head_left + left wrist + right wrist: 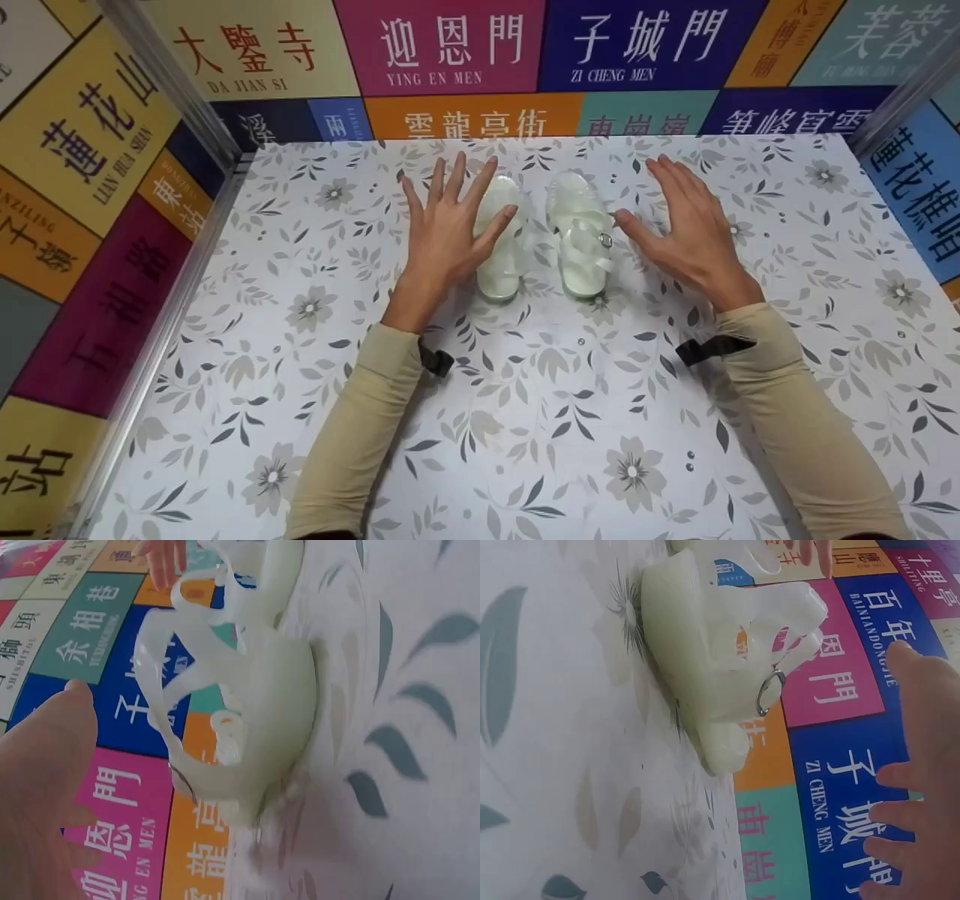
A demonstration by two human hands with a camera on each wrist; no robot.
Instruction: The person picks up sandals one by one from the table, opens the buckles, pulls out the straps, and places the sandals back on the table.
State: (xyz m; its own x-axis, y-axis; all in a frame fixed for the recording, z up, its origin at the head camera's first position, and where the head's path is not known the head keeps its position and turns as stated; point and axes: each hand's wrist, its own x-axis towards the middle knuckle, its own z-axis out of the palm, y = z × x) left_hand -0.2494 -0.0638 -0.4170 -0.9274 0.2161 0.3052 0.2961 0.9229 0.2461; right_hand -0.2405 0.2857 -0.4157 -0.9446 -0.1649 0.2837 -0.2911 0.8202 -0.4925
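Note:
Two pale green-white sandals stand side by side on the table. The left sandal (501, 279) is partly hidden in the head view by my left hand (448, 236), whose fingers are spread. In the left wrist view that hand is apart from the sandal (281, 697), with its straps facing the hand. My right hand (691, 231) is to the right of the right sandal (583, 262), with fingers extended and thumb pointing toward it. A metal buckle (769, 692) shows on the right sandal's strap in the right wrist view. Neither hand holds anything.
A white cloth with grey flowers and leaves covers the table (525, 450). Upright panels (450, 71) with coloured blocks and Chinese lettering stand along the back and both sides. Black bands (435, 358) show at both wrists, over tan sleeves (352, 442).

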